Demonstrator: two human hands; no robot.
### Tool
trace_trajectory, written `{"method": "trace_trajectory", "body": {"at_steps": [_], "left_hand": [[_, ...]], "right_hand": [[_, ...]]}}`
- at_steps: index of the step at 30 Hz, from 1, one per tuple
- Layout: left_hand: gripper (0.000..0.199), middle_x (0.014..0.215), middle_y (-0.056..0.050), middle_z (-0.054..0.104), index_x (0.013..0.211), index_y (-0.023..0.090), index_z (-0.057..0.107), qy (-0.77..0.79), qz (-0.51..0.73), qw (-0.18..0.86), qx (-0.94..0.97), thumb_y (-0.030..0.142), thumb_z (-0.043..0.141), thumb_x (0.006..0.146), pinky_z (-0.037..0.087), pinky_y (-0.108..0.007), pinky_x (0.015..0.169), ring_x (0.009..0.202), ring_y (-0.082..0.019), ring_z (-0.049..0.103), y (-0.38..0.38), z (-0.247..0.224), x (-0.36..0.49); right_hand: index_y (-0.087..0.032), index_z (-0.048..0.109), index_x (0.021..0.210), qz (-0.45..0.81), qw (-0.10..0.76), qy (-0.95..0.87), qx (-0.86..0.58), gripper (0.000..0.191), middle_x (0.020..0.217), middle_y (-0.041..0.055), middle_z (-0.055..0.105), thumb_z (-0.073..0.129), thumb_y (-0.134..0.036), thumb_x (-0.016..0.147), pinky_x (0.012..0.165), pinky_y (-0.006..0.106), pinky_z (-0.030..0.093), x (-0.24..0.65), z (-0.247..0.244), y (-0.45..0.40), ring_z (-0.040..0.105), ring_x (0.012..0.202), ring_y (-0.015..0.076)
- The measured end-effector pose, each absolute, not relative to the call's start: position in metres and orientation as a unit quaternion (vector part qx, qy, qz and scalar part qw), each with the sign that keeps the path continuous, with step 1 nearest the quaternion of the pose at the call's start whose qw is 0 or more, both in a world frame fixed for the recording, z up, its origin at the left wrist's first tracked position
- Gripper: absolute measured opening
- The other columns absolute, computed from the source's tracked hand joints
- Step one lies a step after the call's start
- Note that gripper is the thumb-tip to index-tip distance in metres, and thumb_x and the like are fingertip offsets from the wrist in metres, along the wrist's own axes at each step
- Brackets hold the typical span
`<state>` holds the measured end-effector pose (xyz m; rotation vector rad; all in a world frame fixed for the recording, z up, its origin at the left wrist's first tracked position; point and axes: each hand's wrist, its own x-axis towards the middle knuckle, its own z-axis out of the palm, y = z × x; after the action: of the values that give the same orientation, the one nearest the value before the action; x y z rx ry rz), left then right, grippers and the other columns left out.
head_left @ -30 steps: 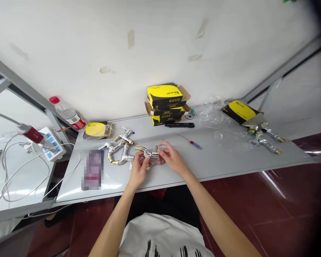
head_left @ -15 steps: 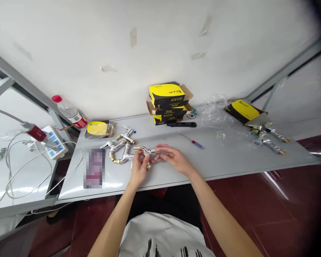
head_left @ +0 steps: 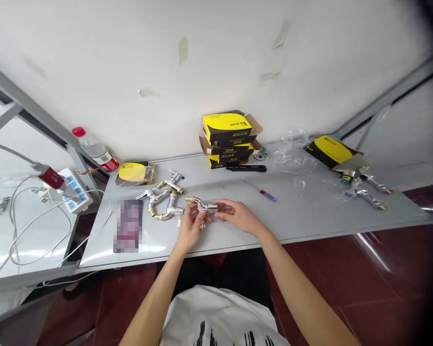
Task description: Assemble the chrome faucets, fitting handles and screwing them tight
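A chrome faucet (head_left: 202, 205) with brass-coloured threaded ends is held over the front part of the table by my left hand (head_left: 190, 229), its fingers and thumb closed round the body. At the faucet's right end is my right hand (head_left: 238, 216), fingers and thumb on either side of the tip; whether a small part is between them is hidden. Just left of my hands, more chrome faucets (head_left: 170, 209) lie close together, one with its lever handle (head_left: 173, 177) turned up behind the others.
Yellow-and-black boxes (head_left: 228, 129) are stacked by the wall, with a black utility knife (head_left: 246, 168) before them. A screwdriver (head_left: 260, 190) lies right of my hands. Wrapped faucets (head_left: 371, 198) and plastic film (head_left: 296, 154) are at right; a bottle (head_left: 97, 151) and power strip (head_left: 74, 192) at left.
My right hand has slid slightly right along the faucet, baring more of its chrome end. My left hand keeps its grip. The view has shifted a little.
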<state>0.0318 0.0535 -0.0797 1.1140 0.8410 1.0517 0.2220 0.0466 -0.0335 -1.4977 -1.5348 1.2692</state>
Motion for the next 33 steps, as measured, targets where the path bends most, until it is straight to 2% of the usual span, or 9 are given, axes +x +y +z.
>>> {"method": "trace_trajectory", "body": {"at_steps": [4,7,10,12,14,16,22,28,33], "left_hand": [[0.033,0.103,-0.005,0.058,0.108,0.021,0.045,0.372,0.459,0.642,0.490,0.046,0.058,0.090,0.052,-0.030,0.076,0.078,-0.014,0.067,0.054,-0.079,0.031],[0.033,0.100,-0.003,0.058,0.105,0.021,0.044,0.370,0.464,0.648,0.477,0.045,0.060,0.090,0.052,-0.029,0.075,0.077,-0.014,0.067,0.053,-0.080,0.031],[0.033,0.096,-0.002,0.060,0.104,0.021,0.044,0.365,0.461,0.649,0.482,0.044,0.062,0.089,0.053,-0.031,0.078,0.077,-0.014,0.067,0.052,-0.080,0.033],[0.033,0.094,-0.002,0.061,0.104,0.021,0.045,0.373,0.468,0.642,0.479,0.045,0.062,0.089,0.053,-0.031,0.078,0.077,-0.015,0.067,0.053,-0.081,0.034],[0.034,0.092,-0.002,0.060,0.104,0.021,0.045,0.383,0.479,0.637,0.467,0.046,0.062,0.088,0.052,-0.030,0.075,0.074,-0.014,0.067,0.054,-0.081,0.035],[0.035,0.095,-0.002,0.060,0.103,0.021,0.045,0.383,0.480,0.639,0.464,0.047,0.062,0.088,0.052,-0.029,0.073,0.073,-0.013,0.066,0.054,-0.082,0.035],[0.029,0.099,-0.003,0.060,0.107,0.022,0.044,0.366,0.462,0.632,0.503,0.043,0.057,0.092,0.052,-0.030,0.077,0.078,-0.014,0.067,0.053,-0.085,0.031],[0.028,0.099,-0.003,0.062,0.106,0.022,0.045,0.360,0.472,0.626,0.506,0.043,0.057,0.092,0.051,-0.030,0.077,0.081,-0.014,0.066,0.050,-0.085,0.029],[0.029,0.088,-0.002,0.061,0.106,0.021,0.045,0.367,0.485,0.608,0.510,0.043,0.058,0.092,0.048,-0.028,0.073,0.082,-0.015,0.064,0.049,-0.084,0.029]], "right_hand": [[-0.020,0.070,0.100,0.404,0.361,-0.592,-0.596,0.040,0.111,0.0070,0.062,0.076,-0.049,0.073,0.094,0.036,0.052,0.217,-0.035,0.047,0.064,0.101,0.0200],[-0.022,0.057,0.118,0.470,0.396,-0.517,-0.596,0.054,0.096,0.0038,0.066,0.073,-0.050,0.076,0.078,0.032,0.056,0.207,-0.037,0.045,0.067,0.081,0.0161],[-0.021,0.056,0.116,0.503,0.421,-0.450,-0.606,0.052,0.081,0.0010,0.066,0.069,-0.055,0.079,0.063,0.029,0.054,0.201,-0.035,0.042,0.064,0.061,0.0133],[-0.019,0.063,0.107,0.523,0.433,-0.455,-0.576,0.045,0.099,0.0064,0.068,0.067,-0.055,0.080,0.069,0.031,0.057,0.201,-0.032,0.040,0.066,0.068,0.0133],[-0.019,0.069,0.103,0.545,0.421,-0.500,-0.525,0.040,0.128,0.0099,0.060,0.069,-0.051,0.080,0.086,0.035,0.058,0.205,-0.031,0.039,0.069,0.086,0.0148],[-0.021,0.073,0.104,0.532,0.404,-0.547,-0.505,0.037,0.139,0.0093,0.052,0.071,-0.047,0.079,0.094,0.037,0.056,0.209,-0.031,0.038,0.069,0.093,0.0156],[-0.020,0.076,0.095,0.371,0.418,-0.582,-0.591,0.031,0.096,0.0059,0.069,0.076,-0.042,0.074,0.077,0.031,0.058,0.204,-0.033,0.042,0.068,0.079,0.0167],[-0.015,0.071,0.088,0.422,0.393,-0.519,-0.630,0.042,0.083,0.0071,0.073,0.073,-0.054,0.074,0.067,0.029,0.056,0.195,-0.023,0.044,0.069,0.066,0.0174],[-0.014,0.070,0.086,0.465,0.397,-0.484,-0.626,0.046,0.085,0.0072,0.073,0.073,-0.058,0.073,0.067,0.028,0.055,0.195,-0.022,0.045,0.069,0.067,0.0164]]}}
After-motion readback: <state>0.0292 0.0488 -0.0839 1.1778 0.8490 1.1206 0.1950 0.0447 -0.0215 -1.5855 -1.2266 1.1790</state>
